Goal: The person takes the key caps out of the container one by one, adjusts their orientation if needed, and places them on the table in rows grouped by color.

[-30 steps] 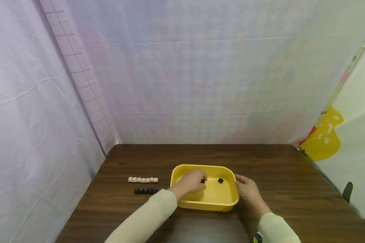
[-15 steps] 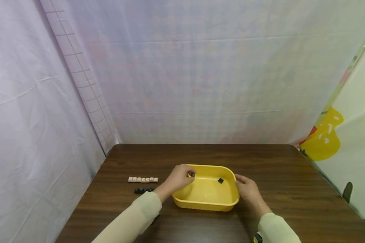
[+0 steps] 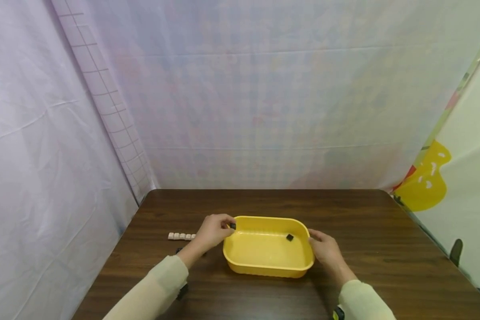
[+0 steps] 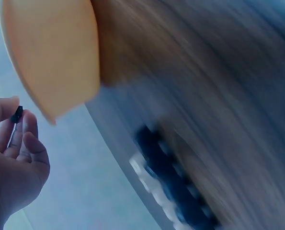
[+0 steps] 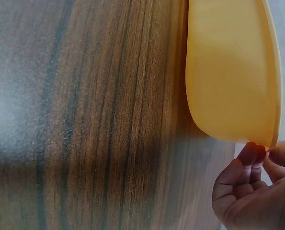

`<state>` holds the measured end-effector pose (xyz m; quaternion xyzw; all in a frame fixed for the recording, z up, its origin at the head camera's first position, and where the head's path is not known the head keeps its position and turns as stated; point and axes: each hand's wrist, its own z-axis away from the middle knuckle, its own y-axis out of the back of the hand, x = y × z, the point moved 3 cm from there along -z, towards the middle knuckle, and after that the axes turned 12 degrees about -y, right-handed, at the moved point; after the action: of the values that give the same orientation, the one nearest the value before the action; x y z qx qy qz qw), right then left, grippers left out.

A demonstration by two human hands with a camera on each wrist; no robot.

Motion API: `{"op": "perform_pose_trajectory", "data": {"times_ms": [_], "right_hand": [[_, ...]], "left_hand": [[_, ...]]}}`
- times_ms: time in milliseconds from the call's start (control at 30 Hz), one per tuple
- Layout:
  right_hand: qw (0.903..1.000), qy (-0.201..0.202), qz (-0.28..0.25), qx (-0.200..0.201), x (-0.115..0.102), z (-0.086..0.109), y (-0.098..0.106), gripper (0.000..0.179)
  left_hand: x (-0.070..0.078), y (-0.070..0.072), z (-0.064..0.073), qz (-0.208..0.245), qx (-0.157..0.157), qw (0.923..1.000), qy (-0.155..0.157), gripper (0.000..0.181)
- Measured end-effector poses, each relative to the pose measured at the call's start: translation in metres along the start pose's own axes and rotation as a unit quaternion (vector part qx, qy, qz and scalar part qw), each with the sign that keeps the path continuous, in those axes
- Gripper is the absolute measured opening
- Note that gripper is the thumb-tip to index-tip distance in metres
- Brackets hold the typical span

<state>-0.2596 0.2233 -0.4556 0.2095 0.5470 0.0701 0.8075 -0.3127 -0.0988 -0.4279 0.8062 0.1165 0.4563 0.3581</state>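
My left hand (image 3: 213, 232) pinches a black keycap (image 3: 233, 226) between thumb and fingers, just above the left rim of a yellow plastic basin (image 3: 266, 269). The left wrist view also shows that keycap (image 4: 17, 114) at the fingertips. One more black keycap (image 3: 290, 237) lies inside the basin, towards its right end. On the other side, my right hand (image 3: 327, 252) grips the basin's right rim by thumb and fingertips. Left of the basin, a row of white keycaps (image 3: 182, 236) and a row of black keycaps (image 4: 173, 182) lie side by side, partly hidden by my left arm in the head view.
The dark wood-grain table (image 3: 368, 231) extends around the basin. Behind it hangs a pale curtain (image 3: 264, 111), with a white sheet (image 3: 44, 155) on the left and a patterned one (image 3: 464, 200) on the right.
My left hand has lifted a black keycap out of the basin and moved left with it to the rim. My right hand has stayed on the basin's right rim.
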Motion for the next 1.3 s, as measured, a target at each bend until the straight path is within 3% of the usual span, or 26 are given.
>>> {"op": "perform_pose_trajectory", "data": {"times_ms": [433,667,867,1100,1300], "right_hand": [[1.0,0.003,-0.004,0.0,0.001,0.0,0.0,0.044],[1.0,0.009,0.001,0.003,-0.001,0.001,0.0,0.044],[0.9999,0.007,0.008,0.002,-0.001,0.001,0.0,0.045],[0.9999,0.008,0.006,0.005,0.0,0.0,0.0,0.044],[0.9999,0.004,0.011,0.007,-0.001,0.001,0.0,0.045]], "left_hand": [[-0.039,0.048,0.039,-0.036,0.083,0.9953,0.034,0.021],[-0.065,0.073,0.068,-0.057,0.082,0.9924,0.072,0.023],[-0.084,0.086,0.093,-0.062,0.074,0.9919,0.082,0.019],[-0.099,0.092,0.107,-0.074,0.049,0.9916,0.094,0.017],[-0.104,0.088,0.112,-0.062,0.028,0.9923,0.103,0.016]]}}
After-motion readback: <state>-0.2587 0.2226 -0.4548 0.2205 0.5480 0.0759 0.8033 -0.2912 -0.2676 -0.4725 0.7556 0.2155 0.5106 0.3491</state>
